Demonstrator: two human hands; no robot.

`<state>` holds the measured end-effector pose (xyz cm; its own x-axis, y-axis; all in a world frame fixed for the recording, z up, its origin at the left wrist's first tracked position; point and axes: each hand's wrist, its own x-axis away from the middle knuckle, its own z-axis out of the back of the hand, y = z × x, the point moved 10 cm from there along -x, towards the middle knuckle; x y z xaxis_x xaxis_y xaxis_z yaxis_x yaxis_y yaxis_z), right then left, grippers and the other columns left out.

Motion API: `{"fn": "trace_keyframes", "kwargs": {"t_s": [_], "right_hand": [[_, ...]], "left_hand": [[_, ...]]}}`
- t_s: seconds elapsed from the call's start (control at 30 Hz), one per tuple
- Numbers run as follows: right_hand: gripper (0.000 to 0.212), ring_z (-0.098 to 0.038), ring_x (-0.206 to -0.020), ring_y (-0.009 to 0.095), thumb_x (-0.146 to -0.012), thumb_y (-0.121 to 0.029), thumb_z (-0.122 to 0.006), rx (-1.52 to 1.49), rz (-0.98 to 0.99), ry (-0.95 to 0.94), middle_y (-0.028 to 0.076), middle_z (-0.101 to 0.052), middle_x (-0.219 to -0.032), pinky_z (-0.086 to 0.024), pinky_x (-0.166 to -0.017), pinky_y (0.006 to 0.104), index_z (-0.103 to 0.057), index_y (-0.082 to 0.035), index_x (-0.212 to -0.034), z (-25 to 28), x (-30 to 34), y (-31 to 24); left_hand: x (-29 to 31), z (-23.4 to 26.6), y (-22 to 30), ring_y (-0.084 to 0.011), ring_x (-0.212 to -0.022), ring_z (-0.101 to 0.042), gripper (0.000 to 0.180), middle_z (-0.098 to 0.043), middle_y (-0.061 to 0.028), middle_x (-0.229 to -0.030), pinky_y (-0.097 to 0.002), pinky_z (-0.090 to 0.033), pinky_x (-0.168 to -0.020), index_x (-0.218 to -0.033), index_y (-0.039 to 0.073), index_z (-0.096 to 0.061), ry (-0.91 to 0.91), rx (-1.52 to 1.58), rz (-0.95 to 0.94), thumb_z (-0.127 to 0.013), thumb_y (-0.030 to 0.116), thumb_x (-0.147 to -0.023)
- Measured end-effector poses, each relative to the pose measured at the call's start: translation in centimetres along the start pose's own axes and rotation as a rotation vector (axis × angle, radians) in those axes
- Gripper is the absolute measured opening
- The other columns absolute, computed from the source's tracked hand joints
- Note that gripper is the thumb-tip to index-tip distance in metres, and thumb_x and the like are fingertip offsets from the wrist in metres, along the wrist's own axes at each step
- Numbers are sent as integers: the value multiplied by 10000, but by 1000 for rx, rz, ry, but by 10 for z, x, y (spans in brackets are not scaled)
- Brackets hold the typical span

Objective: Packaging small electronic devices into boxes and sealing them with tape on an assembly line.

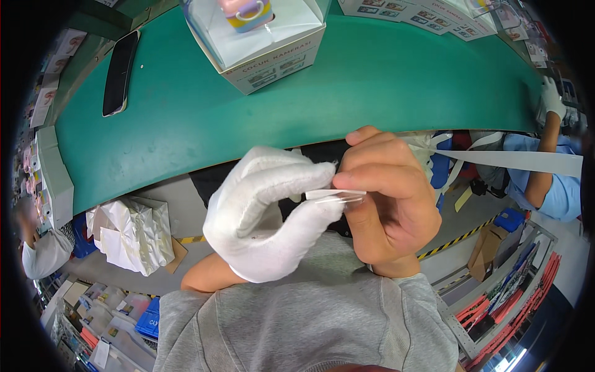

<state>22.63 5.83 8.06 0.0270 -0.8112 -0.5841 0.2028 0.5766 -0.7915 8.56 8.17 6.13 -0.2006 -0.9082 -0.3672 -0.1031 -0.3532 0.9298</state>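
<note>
My left hand [263, 211], in a white glove, is closed in a pinch in front of my chest. My bare right hand [390, 198] faces it, fingers curled, with thumb and forefinger pressed together. Between the fingertips of both hands is a small white strip [334, 194] with a clear, shiny edge below it. Its exact kind cannot be made out. The left thumb and forefinger touch its left end, and the right fingers grip its right end. Both hands are just off the near edge of the green table [372, 80].
On the table stand a white carton with a toy camera picture [273, 68] and another printed carton [427, 18]. A black phone [121, 74] lies at left. Crumpled white bags [133, 235] are at lower left. Co-workers sit at both sides; a gloved hand [550, 99] shows at right.
</note>
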Motion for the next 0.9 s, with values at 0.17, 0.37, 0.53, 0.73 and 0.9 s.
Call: {"fn": "trace_keyframes", "kwargs": {"t_s": [0.17,0.37,0.53,0.73,0.9], "right_hand": [[208,-635,-734,241,-798,115,-705,-90,-32,51,143,-671,-841,-547,-732,387,-683,44,-992,4,-2,2],[179,-613,-706,218,-810,127,-697,-151,-56,71,158,-662,-844,-526,-655,342,-662,74,-976,3,0,9],[173,-611,-707,214,-814,134,-692,-195,-69,72,162,-664,-853,-520,-648,335,-657,79,-974,4,2,13],[150,-605,-781,234,-835,97,-668,-140,-56,49,158,-661,-881,-514,-764,384,-649,54,-978,3,3,12],[173,-608,-859,270,-828,71,-657,-69,-102,10,158,-658,-906,-511,-878,437,-649,42,-998,2,3,13]], "left_hand": [[-1,-1,7,-189,-739,-663,257,-689,-111,-831,-282,-508,-632,-1001,-30,-726,-10,-109,-75,-814,-58,-761],[-1,-1,1,-191,-747,-667,231,-693,-116,-857,-278,-511,-643,-1000,-22,-730,-24,-74,-17,-784,-77,-782],[1,-1,-5,-189,-766,-666,228,-692,-125,-882,-281,-508,-658,-1011,-22,-731,-45,-34,4,-772,-76,-793],[4,0,-14,-162,-785,-632,339,-684,-144,-976,-275,-498,-697,-1116,-41,-684,-78,98,138,-776,-52,-790],[8,-6,-25,-145,-814,-612,401,-673,-160,-1035,-282,-496,-736,-1149,-46,-645,-108,315,228,-799,-23,-780]]}}
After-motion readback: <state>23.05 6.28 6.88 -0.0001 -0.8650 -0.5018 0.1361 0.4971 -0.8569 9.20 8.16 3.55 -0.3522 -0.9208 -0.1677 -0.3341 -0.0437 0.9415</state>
